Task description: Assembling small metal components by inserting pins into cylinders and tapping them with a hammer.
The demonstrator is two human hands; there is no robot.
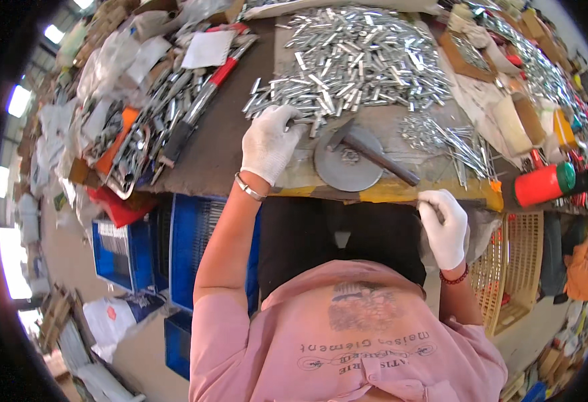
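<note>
My left hand (pixel 270 143), in a white glove, is at the near edge of a heap of short shiny metal tubes (pixel 357 60). Its thumb and fingers pinch a small metal tube (pixel 301 122). My right hand (pixel 445 228), gloved too, is closed just off the table's front edge; its fingertips meet, and what they hold is too small to make out. Between the hands lies a round grey metal plate (pixel 331 173). A hammer (pixel 384 159) rests across it, its head by the plate's far rim. Right of the plate are loose thin metal pins (pixel 434 137).
Tools and a long red-and-silver bar (pixel 207 90) crowd the left side. At the right are open cardboard boxes (pixel 518 122) and a red-and-green cylinder (pixel 543 184). Blue crates (pixel 181 248) stand under the table's left, a beige plastic basket (pixel 518 275) at the lower right.
</note>
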